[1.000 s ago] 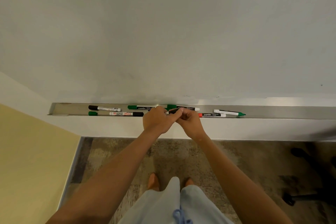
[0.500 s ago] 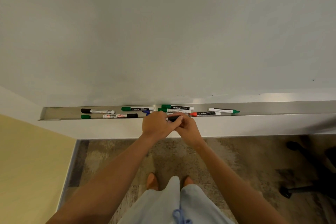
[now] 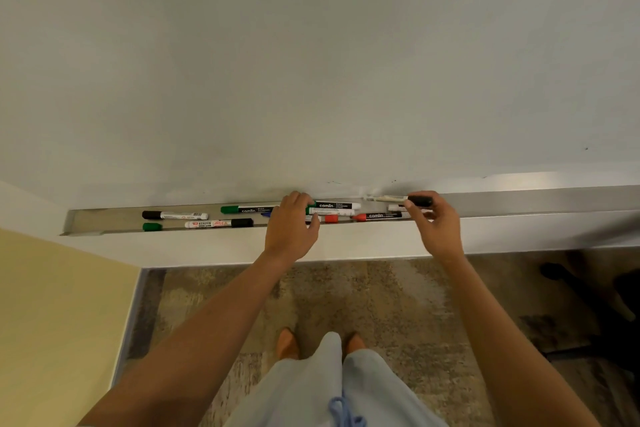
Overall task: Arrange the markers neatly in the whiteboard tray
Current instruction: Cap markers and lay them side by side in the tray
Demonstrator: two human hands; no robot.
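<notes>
whiteboard tray (image 3: 104,218) runs 9 to 3 o'clock across the frame, right end cut off by the frame edge. far left in it: black-capped marker (image 3: 175,215) at the back, cap to 9 o'clock. just in front, a loose green cap (image 3: 152,226), then a red-print marker (image 3: 218,224) with its black cap to 3 o'clock. next, a green camlin marker (image 3: 247,209) at the back; its right end goes under the left hand (image 3: 291,230). a blue tip (image 3: 266,214) pokes out at the hand's 9 o'clock edge, rest hidden. left hand lies over the tray, fingers curled down among the markers; can't tell if it has hold of anything. at its 3 o'clock: a second camlin marker (image 3: 334,205) at the back, a white-barrel marker (image 3: 330,211) touching its front, a red cap (image 3: 331,218) at the front lip, then a red camlin marker (image 3: 381,216). right hand (image 3: 436,229) pinches a black-capped marker (image 3: 401,199) by the cap end, held just above the tray's back edge, barrel pointing to 9 o'clock and blurred. another white marker (image 3: 396,207) beneath it is mostly hidden by the fingers.
</notes>
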